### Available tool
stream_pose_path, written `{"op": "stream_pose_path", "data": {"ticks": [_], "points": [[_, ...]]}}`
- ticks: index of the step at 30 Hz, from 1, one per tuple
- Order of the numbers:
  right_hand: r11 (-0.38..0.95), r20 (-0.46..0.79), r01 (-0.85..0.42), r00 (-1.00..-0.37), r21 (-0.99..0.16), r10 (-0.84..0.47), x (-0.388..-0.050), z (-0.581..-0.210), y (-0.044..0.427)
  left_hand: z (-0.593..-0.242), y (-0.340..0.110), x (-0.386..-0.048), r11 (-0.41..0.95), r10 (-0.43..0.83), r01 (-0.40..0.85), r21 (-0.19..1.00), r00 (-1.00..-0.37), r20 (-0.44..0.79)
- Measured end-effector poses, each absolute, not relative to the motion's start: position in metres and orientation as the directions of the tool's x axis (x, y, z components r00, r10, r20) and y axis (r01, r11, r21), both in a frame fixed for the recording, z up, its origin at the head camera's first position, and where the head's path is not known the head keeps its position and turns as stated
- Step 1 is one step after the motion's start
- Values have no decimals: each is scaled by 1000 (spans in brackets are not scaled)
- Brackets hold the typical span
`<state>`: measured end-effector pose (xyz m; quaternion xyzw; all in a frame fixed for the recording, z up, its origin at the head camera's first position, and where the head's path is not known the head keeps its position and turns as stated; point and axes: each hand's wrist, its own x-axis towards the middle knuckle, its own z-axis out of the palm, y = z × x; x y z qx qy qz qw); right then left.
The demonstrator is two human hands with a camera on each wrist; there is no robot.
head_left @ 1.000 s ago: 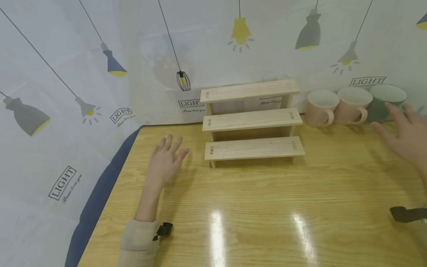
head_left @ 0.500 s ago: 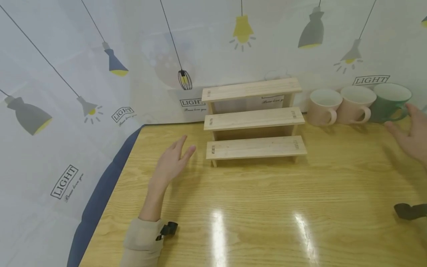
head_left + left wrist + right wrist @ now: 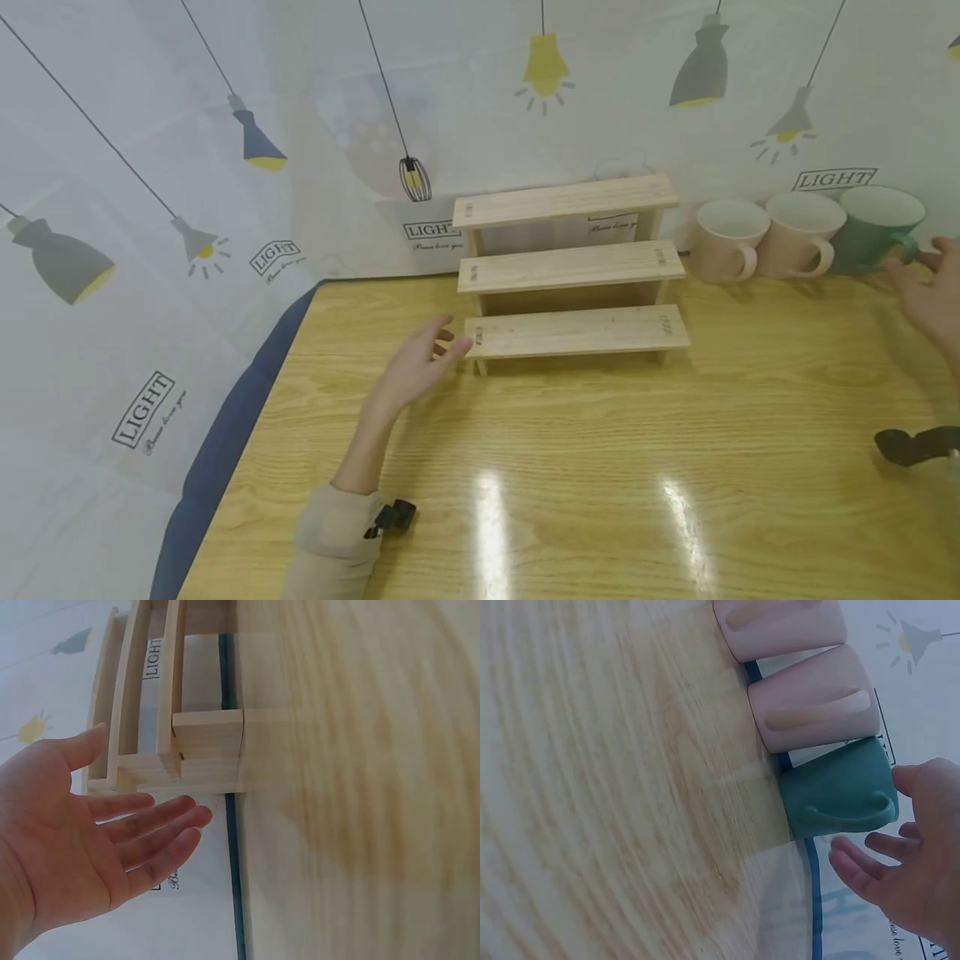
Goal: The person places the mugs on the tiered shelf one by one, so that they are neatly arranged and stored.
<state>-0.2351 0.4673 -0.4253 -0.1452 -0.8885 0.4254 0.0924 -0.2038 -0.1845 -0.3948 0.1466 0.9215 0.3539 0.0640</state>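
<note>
**While the left hand (image 3: pixel 412 367) hovers by the wooden rack (image 3: pixel 570 332), the right hand (image 3: pixel 936 296) hangs by the green mug (image 3: pixel 870 242)**

Although the head view crops the right hand at its edge and leaves most of that forearm out, the right wrist view shows us its thumb at the mug's rim and its loosely bent fingers beside the handle, grasping nothing. We cannot tell whether the thumb touches. In the head view, it blurs close to the handle. The green mug stands upright on the counter (image 3: pixel 570 467), just left of the right hand, at the end of a row with two pink mugs (image 3: pixel 787 254); the right wrist view cuts off the farther pink one.

We see the left hand released too, its fingers relaxed by the rack's left end, well apart from the mugs. Its thumb tip overlaps the lowest step's edge in the head view, yet we cannot make out contact.
</note>
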Motion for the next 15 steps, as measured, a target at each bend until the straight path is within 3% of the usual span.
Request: {"op": "stream_pose_path", "data": {"ticks": [8, 15], "points": [[343, 51, 58, -952, -937, 302, -258, -452, 493, -400, -175, -205, 633, 331, 186, 752, -943, -45], [261, 34, 42, -960, -964, 279, -273, -464, 510, -400, -170, -209, 585, 254, 81, 807, -963, -87]]}}
